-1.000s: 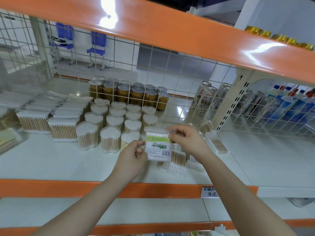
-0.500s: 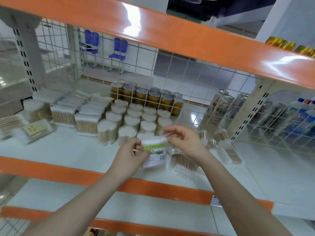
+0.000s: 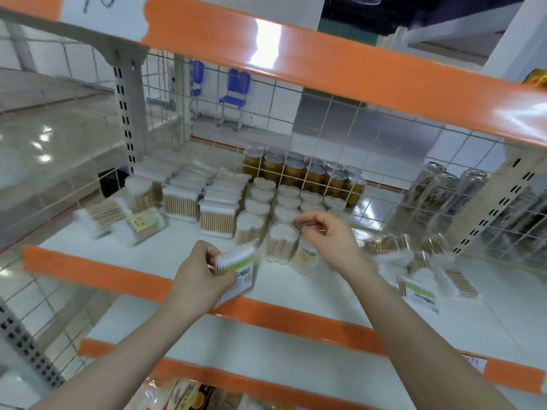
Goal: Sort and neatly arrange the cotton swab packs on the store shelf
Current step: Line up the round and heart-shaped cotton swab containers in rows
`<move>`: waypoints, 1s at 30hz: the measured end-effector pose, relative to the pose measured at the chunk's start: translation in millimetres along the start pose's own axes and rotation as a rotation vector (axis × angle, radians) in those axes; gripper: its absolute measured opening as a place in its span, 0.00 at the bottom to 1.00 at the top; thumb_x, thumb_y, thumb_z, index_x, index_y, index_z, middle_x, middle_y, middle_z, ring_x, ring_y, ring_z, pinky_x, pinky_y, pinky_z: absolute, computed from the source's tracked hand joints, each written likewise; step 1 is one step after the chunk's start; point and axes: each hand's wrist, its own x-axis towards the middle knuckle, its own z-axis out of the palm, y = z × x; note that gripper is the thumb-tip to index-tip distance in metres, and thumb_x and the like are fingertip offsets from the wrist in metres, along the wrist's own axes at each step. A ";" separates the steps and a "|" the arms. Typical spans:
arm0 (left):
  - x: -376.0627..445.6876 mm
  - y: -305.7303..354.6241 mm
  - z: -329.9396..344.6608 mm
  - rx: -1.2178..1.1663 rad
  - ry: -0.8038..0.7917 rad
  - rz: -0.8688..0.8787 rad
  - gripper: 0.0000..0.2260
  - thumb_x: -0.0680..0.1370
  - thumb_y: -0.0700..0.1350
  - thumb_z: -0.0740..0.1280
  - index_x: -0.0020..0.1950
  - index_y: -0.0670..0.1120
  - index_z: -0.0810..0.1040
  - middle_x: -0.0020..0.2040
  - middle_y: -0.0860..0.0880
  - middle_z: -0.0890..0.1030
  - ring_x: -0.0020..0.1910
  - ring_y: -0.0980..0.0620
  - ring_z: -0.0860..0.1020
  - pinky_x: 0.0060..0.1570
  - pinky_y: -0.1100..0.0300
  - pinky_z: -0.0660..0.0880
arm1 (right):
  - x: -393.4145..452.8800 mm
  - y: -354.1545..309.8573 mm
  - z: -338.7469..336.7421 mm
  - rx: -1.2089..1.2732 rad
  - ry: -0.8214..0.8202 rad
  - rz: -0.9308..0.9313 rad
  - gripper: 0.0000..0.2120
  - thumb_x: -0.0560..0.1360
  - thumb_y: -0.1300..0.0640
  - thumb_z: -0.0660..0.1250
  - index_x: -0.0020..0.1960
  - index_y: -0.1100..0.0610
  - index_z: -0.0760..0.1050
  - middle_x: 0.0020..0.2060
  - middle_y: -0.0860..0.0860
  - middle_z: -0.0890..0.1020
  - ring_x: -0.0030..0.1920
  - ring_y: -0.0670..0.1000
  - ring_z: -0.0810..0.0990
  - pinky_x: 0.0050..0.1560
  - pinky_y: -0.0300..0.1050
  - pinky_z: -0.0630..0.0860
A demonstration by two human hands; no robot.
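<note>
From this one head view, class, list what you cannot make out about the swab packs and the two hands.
- Label text on the pack in the left hand: blurred by motion.
- Right hand: whether its curled fingers pinch anything is too blurred to tell.
- Loose packs at the right: part hidden behind the right forearm, smeared.
- Items on the lowest shelf: cut off by the bottom edge.
- Cans: behind the wire grid, labels too small.

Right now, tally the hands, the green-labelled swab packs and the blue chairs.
Hands: 2, the left hand and the right hand.
Green-labelled swab packs: 2, one gripped by the left hand, one lying at the right.
Blue chairs: 2.
Total: 6.
</note>
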 end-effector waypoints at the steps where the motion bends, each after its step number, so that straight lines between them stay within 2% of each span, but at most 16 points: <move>1: 1.4 -3.6 -7.9 0.025 0.013 0.010 0.11 0.70 0.35 0.69 0.44 0.43 0.68 0.38 0.47 0.75 0.34 0.50 0.73 0.31 0.62 0.66 | 1.4 -2.7 7.2 -0.004 0.006 0.000 0.13 0.75 0.71 0.59 0.51 0.61 0.78 0.44 0.49 0.78 0.42 0.39 0.75 0.43 0.25 0.72; 6: 12.7 -21.5 -39.9 0.123 0.104 0.052 0.11 0.70 0.36 0.69 0.43 0.44 0.68 0.40 0.43 0.75 0.36 0.45 0.74 0.35 0.50 0.70 | 9.2 -12.2 37.4 -0.057 -0.012 -0.012 0.13 0.75 0.69 0.60 0.48 0.53 0.77 0.45 0.48 0.79 0.43 0.41 0.76 0.43 0.28 0.72; 8: 17.8 -27.8 -48.8 0.145 0.134 0.057 0.10 0.70 0.36 0.69 0.44 0.43 0.68 0.39 0.43 0.75 0.37 0.46 0.73 0.35 0.51 0.69 | 12.7 -16.2 47.9 -0.083 -0.018 -0.018 0.13 0.75 0.69 0.60 0.49 0.54 0.78 0.44 0.46 0.78 0.43 0.39 0.75 0.43 0.27 0.72; 11: 28.2 -36.4 -57.4 0.161 0.159 0.058 0.11 0.70 0.36 0.69 0.45 0.43 0.67 0.37 0.46 0.72 0.32 0.50 0.70 0.29 0.57 0.64 | 20.0 -20.7 62.7 -0.127 -0.039 -0.021 0.12 0.75 0.68 0.61 0.52 0.57 0.79 0.43 0.44 0.78 0.44 0.40 0.76 0.44 0.26 0.72; 14: 41.1 -41.3 -61.2 0.177 0.198 0.053 0.13 0.70 0.37 0.69 0.45 0.44 0.66 0.36 0.49 0.69 0.32 0.53 0.68 0.28 0.60 0.60 | 26.9 -24.4 74.9 -0.222 -0.061 -0.029 0.13 0.75 0.67 0.61 0.53 0.55 0.79 0.47 0.49 0.80 0.48 0.46 0.77 0.51 0.35 0.74; 15: 44.9 -42.2 -62.1 0.194 0.209 0.056 0.13 0.70 0.38 0.69 0.45 0.45 0.65 0.37 0.50 0.69 0.32 0.51 0.68 0.29 0.59 0.60 | 29.6 -25.4 78.4 -0.269 -0.065 -0.039 0.13 0.75 0.66 0.61 0.54 0.55 0.78 0.49 0.50 0.80 0.50 0.47 0.77 0.53 0.39 0.74; 17: 51.2 -43.2 -63.5 0.247 0.210 0.072 0.12 0.71 0.38 0.68 0.46 0.45 0.64 0.40 0.50 0.69 0.36 0.48 0.68 0.32 0.57 0.61 | 35.1 -27.9 85.1 -0.341 -0.079 -0.060 0.13 0.75 0.65 0.61 0.55 0.55 0.78 0.51 0.50 0.80 0.51 0.47 0.76 0.54 0.41 0.74; 20: 58.4 -45.9 -65.4 0.359 0.152 0.155 0.14 0.72 0.38 0.67 0.54 0.45 0.68 0.47 0.50 0.67 0.42 0.47 0.71 0.36 0.56 0.65 | 44.0 -30.8 93.9 -0.389 -0.098 -0.069 0.12 0.75 0.63 0.61 0.56 0.54 0.77 0.52 0.48 0.79 0.51 0.45 0.75 0.54 0.38 0.72; 23: 64.6 -49.4 -67.0 0.476 0.043 0.253 0.22 0.72 0.39 0.67 0.65 0.49 0.71 0.50 0.48 0.67 0.38 0.48 0.70 0.34 0.58 0.67 | 52.6 -32.3 100.8 -0.398 -0.102 -0.072 0.12 0.76 0.63 0.61 0.56 0.54 0.78 0.53 0.48 0.79 0.52 0.45 0.75 0.54 0.37 0.71; 25: 69.2 -49.0 -67.4 0.506 -0.031 0.308 0.22 0.73 0.41 0.67 0.67 0.53 0.71 0.55 0.47 0.67 0.36 0.50 0.70 0.34 0.61 0.67 | 58.8 -32.5 103.5 -0.410 -0.115 -0.067 0.12 0.76 0.63 0.61 0.56 0.54 0.77 0.53 0.48 0.78 0.52 0.44 0.74 0.53 0.37 0.71; 27: 74.6 -49.0 -66.8 0.551 -0.128 0.313 0.20 0.75 0.44 0.65 0.67 0.54 0.71 0.64 0.46 0.64 0.41 0.49 0.75 0.37 0.62 0.68 | 65.5 -31.8 104.4 -0.431 -0.137 -0.051 0.12 0.76 0.62 0.61 0.57 0.53 0.76 0.54 0.47 0.77 0.51 0.43 0.73 0.52 0.35 0.69; 30: 81.6 -53.8 -68.7 0.541 -0.215 0.328 0.21 0.76 0.48 0.65 0.69 0.54 0.69 0.68 0.47 0.61 0.53 0.49 0.76 0.45 0.63 0.69 | 75.2 -29.3 105.5 -0.479 -0.164 -0.040 0.12 0.76 0.61 0.62 0.57 0.53 0.76 0.54 0.48 0.77 0.50 0.43 0.72 0.50 0.35 0.68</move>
